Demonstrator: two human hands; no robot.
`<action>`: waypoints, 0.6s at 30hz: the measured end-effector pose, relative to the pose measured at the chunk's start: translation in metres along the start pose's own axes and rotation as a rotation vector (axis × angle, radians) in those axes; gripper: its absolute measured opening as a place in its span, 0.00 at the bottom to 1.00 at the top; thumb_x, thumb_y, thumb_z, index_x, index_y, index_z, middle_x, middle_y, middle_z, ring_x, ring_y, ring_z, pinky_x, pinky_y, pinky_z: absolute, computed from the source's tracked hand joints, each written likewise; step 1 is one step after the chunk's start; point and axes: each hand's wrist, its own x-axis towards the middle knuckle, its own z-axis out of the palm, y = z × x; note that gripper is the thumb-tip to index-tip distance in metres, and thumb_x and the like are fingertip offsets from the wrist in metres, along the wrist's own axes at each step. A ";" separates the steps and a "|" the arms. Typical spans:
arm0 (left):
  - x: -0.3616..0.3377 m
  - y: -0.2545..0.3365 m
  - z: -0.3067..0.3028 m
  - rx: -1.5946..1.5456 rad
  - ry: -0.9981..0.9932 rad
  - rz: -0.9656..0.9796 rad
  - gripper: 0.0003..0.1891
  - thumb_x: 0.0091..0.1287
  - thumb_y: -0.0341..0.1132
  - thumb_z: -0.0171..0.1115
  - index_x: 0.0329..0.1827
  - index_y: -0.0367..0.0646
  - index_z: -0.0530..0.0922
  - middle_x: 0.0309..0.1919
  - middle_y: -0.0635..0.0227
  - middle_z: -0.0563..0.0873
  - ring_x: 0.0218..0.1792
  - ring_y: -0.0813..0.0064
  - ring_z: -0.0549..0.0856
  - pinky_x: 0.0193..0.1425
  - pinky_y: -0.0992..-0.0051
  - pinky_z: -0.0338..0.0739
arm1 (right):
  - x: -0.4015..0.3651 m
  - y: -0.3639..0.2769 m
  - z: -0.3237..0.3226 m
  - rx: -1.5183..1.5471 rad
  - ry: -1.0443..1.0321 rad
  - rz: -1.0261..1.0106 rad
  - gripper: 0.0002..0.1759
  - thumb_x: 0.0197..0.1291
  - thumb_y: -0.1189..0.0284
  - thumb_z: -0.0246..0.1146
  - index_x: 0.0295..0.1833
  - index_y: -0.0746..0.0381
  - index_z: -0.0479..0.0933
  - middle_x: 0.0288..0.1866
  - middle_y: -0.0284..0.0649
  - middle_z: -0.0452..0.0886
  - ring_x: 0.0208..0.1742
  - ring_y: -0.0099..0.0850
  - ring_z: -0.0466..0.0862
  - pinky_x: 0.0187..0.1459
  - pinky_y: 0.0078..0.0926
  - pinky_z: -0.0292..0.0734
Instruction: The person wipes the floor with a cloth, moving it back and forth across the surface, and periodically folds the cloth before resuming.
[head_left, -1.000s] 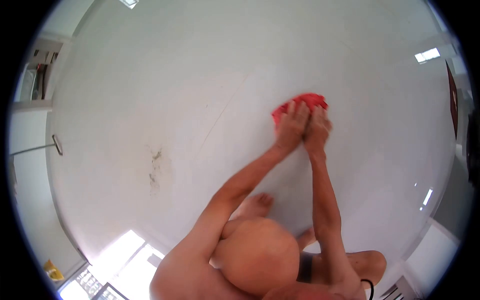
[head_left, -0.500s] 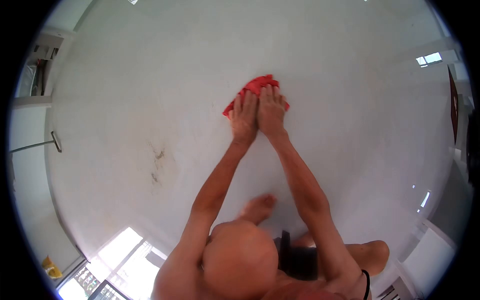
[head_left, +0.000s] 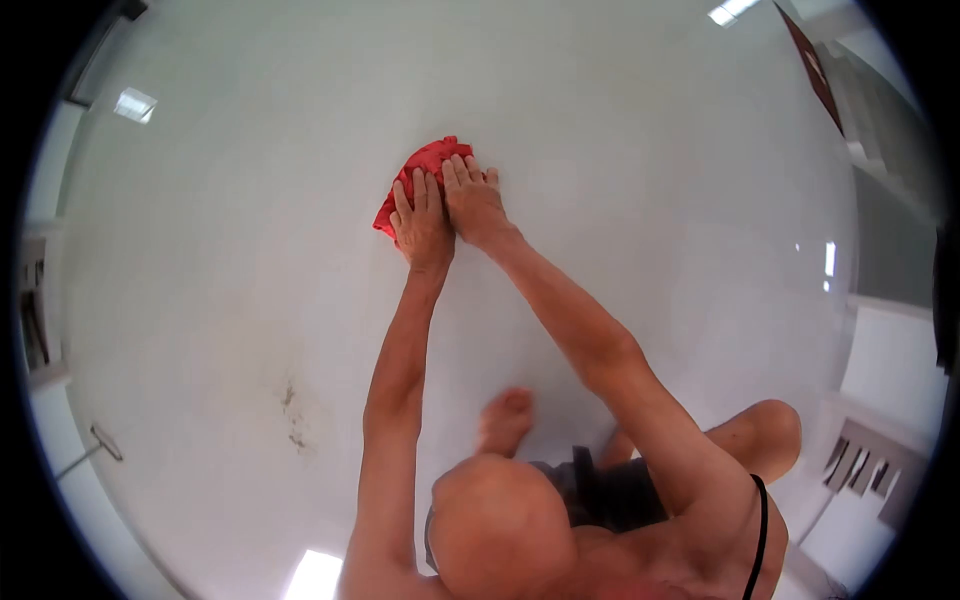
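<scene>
A crumpled red cloth (head_left: 432, 156) lies on the glossy pale floor in front of me. My left hand (head_left: 424, 222) rests on its lower part, fingers stretched forward and slightly apart, pressing it down. Beside it, my right hand (head_left: 472, 205) lies flat over the cloth's right edge with its fingers extended. The two hands nearly touch. Both palms and the part of the cloth beneath them are hidden.
Dark smudges (head_left: 292, 415) mark the floor to my left. My bare foot (head_left: 506, 420) and bent knee (head_left: 500, 525) are close below my arms. A T-shaped long-handled tool (head_left: 105, 442) is by the left wall. A dark red panel (head_left: 812, 68) stands at upper right.
Both hands and the cloth have shifted left across the floor, still together. The camera view has turned, so the smudges and the wall items sit in different places.
</scene>
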 end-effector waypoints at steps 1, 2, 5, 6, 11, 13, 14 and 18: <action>-0.003 0.017 0.000 -0.018 -0.020 0.018 0.30 0.77 0.36 0.63 0.82 0.45 0.73 0.84 0.66 0.74 0.82 0.48 0.69 0.65 0.52 0.73 | -0.011 0.012 0.004 0.008 0.006 0.037 0.42 0.72 0.72 0.64 0.88 0.66 0.59 0.90 0.51 0.62 0.91 0.47 0.59 0.81 0.63 0.59; -0.005 0.032 -0.001 -0.037 -0.036 0.037 0.30 0.77 0.35 0.63 0.82 0.45 0.73 0.84 0.66 0.74 0.83 0.48 0.68 0.66 0.52 0.72 | -0.021 0.023 0.006 0.013 0.026 0.074 0.41 0.73 0.72 0.63 0.88 0.66 0.59 0.90 0.52 0.62 0.91 0.48 0.60 0.80 0.64 0.60; -0.016 0.065 0.002 -0.103 -0.013 0.134 0.28 0.76 0.35 0.63 0.80 0.45 0.76 0.82 0.67 0.76 0.82 0.49 0.70 0.65 0.52 0.73 | -0.054 0.052 0.010 0.020 0.063 0.174 0.39 0.74 0.70 0.61 0.87 0.67 0.60 0.89 0.54 0.64 0.89 0.51 0.64 0.79 0.66 0.62; -0.018 0.071 0.006 -0.129 0.008 0.169 0.28 0.76 0.34 0.64 0.79 0.45 0.77 0.82 0.67 0.77 0.81 0.49 0.71 0.65 0.52 0.73 | -0.064 0.058 0.011 0.022 0.051 0.192 0.39 0.74 0.69 0.61 0.87 0.67 0.60 0.89 0.54 0.64 0.88 0.52 0.65 0.78 0.66 0.62; -0.021 0.070 0.009 -0.091 0.073 0.220 0.26 0.76 0.34 0.63 0.78 0.49 0.80 0.80 0.73 0.80 0.79 0.53 0.74 0.64 0.54 0.75 | -0.106 0.103 -0.046 0.010 -0.220 0.091 0.29 0.82 0.66 0.56 0.82 0.67 0.68 0.81 0.52 0.74 0.76 0.50 0.79 0.69 0.59 0.74; -0.022 0.068 0.011 -0.094 0.092 0.226 0.26 0.77 0.33 0.62 0.78 0.49 0.79 0.80 0.73 0.80 0.79 0.54 0.74 0.65 0.54 0.74 | -0.113 0.141 -0.076 0.022 -0.444 0.092 0.20 0.81 0.64 0.57 0.69 0.65 0.78 0.70 0.49 0.82 0.70 0.50 0.83 0.62 0.58 0.79; -0.022 0.067 0.008 -0.096 0.078 0.228 0.26 0.77 0.33 0.61 0.78 0.49 0.79 0.80 0.73 0.79 0.80 0.54 0.74 0.65 0.54 0.74 | -0.118 0.162 -0.093 0.033 -0.554 0.095 0.18 0.81 0.63 0.58 0.62 0.64 0.83 0.65 0.48 0.86 0.66 0.51 0.85 0.58 0.57 0.81; -0.024 0.064 0.003 -0.121 0.100 0.226 0.27 0.75 0.29 0.62 0.77 0.48 0.80 0.80 0.72 0.80 0.79 0.54 0.74 0.62 0.57 0.73 | -0.186 0.290 -0.140 -0.968 -0.183 -0.464 0.22 0.78 0.64 0.60 0.25 0.53 0.77 0.28 0.35 0.75 0.29 0.31 0.76 0.20 0.41 0.65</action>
